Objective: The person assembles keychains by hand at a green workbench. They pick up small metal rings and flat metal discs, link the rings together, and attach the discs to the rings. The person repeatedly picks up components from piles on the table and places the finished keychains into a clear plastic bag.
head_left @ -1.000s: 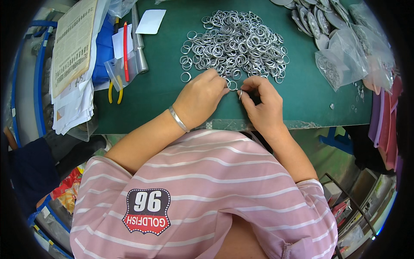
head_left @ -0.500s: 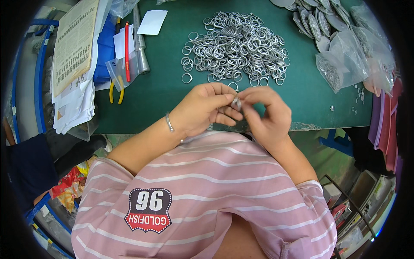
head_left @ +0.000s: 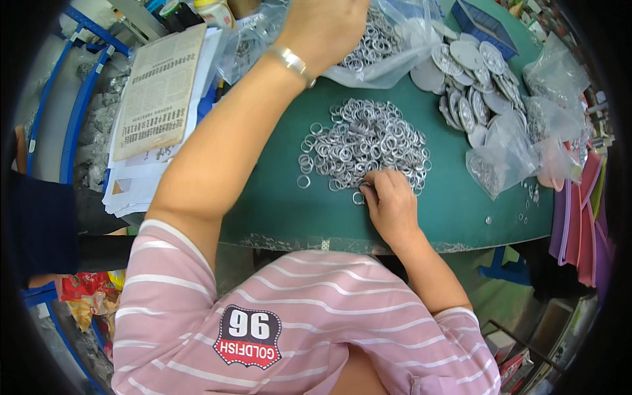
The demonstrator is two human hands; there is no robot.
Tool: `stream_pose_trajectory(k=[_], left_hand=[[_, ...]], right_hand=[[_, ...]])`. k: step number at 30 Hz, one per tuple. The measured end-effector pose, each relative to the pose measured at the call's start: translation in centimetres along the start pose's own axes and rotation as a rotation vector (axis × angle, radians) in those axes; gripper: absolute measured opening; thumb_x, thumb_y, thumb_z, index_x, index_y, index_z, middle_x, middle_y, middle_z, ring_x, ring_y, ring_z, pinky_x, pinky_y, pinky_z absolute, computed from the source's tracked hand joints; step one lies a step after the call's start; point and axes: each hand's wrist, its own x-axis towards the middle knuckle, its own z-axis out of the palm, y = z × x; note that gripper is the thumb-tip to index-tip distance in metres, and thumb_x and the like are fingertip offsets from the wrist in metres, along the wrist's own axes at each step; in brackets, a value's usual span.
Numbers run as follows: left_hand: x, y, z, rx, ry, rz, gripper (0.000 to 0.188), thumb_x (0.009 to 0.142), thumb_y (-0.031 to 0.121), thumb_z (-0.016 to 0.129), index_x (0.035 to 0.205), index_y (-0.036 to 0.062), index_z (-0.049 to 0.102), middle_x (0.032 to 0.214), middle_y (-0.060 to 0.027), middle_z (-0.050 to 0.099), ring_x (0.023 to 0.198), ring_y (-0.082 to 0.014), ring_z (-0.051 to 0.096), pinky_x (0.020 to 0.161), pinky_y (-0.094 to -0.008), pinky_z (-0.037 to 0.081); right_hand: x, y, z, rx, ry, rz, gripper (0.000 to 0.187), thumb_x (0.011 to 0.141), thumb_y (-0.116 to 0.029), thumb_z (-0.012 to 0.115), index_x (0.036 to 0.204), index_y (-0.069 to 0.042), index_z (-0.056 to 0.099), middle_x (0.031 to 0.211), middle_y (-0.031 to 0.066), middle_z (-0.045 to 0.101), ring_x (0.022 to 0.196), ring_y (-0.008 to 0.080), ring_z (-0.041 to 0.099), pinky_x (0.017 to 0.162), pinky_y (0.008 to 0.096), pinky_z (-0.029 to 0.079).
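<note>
On the green mat: a heap of small metal split rings [head_left: 362, 148] is lying mid-table, with the right hand [head_left: 390, 205] resting at its near edge.
Right hand: fingers are curling down onto the rings at the heap's front rim, tips pressed together on or just over a ring; whether one is actually pinched I cannot tell.
Left hand: the left hand [head_left: 322, 26] is reaching far forward to the clear plastic bag of rings [head_left: 388, 49] at the back of the table; its fingers are cut off by the top edge, so their state cannot be told.
What has changed: half a second ago both hands were meeting close to the body over a single ring; now they are parting, the left arm stretching away and the right dropping back to the heap.
What that suggests: the work on that one ring is probably done, and a fresh ring is being sought.
Edges: the table's front edge [head_left: 316, 242] is running just below the right wrist; a lone ring [head_left: 303, 182] is lying left of the heap.
Crowding: round metal discs [head_left: 471, 92] and more small bags [head_left: 503, 158] are filling the right side, papers [head_left: 158, 92] the left.
Open room: bare mat is showing left of the heap and along the front right.
</note>
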Motion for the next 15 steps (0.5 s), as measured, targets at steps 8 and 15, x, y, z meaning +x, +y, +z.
stream_pose_trajectory(k=[8, 15], left_hand=[[-7.7, 3.4, 1.1, -0.223, -0.266, 0.390, 0.009, 0.084, 0.012, 0.065, 0.082, 0.0037, 0.062, 0.063, -0.0043, 0.050, 0.057, -0.0210, 0.055, 0.051, -0.0306, 0.043], [-19.5, 6.0, 1.7, -0.137, -0.702, -0.032, 0.012, 0.074, 0.004, 0.067, 0.085, 0.0009, 0.062, 0.082, -0.0118, 0.053, 0.074, -0.0284, 0.059, 0.065, -0.0372, 0.049]], right_hand=[[-2.3, 1.6, -0.8, 0.392, -0.025, 0.326, 0.012, 0.078, 0.002, 0.065, 0.090, 0.000, 0.065, 0.079, 0.0105, 0.063, 0.073, 0.0223, 0.063, 0.063, 0.0305, 0.049], [-2.5, 1.4, -2.7, 0.998, -0.109, 0.889, 0.009, 0.085, -0.004, 0.063, 0.091, 0.003, 0.064, 0.074, 0.0048, 0.064, 0.061, 0.0084, 0.060, 0.050, 0.0197, 0.045]])
